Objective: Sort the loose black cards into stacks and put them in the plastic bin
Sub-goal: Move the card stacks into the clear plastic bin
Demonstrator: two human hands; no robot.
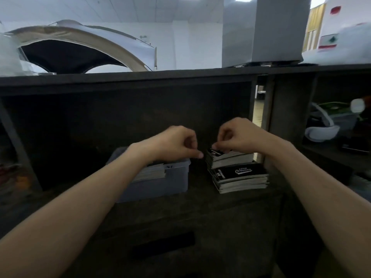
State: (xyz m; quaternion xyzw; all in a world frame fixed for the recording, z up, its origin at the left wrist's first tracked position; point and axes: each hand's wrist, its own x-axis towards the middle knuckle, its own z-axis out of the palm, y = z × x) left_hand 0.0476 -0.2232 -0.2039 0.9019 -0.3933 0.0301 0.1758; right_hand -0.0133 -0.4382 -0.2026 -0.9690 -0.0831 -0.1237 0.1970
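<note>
On the dark wooden shelf [200, 201], the near stack of black white-edged cards [241, 178] lay squared at the right, just beside the translucent grey plastic bin [160, 185] at the left. It was probably staged for loading, and the bin already held 1 pile of cards [153, 171]. Farther back, the right hand [239, 137] pinched the top of the far stack [228, 160], fingertips pressed together. The left hand [174, 144] hovered over the bin's far right corner — fingers curled in, thumb out, no card visible.

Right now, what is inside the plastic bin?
A stack of cards lies inside the plastic bin, pale edges showing; the left hand and forearm cover the rest.
</note>
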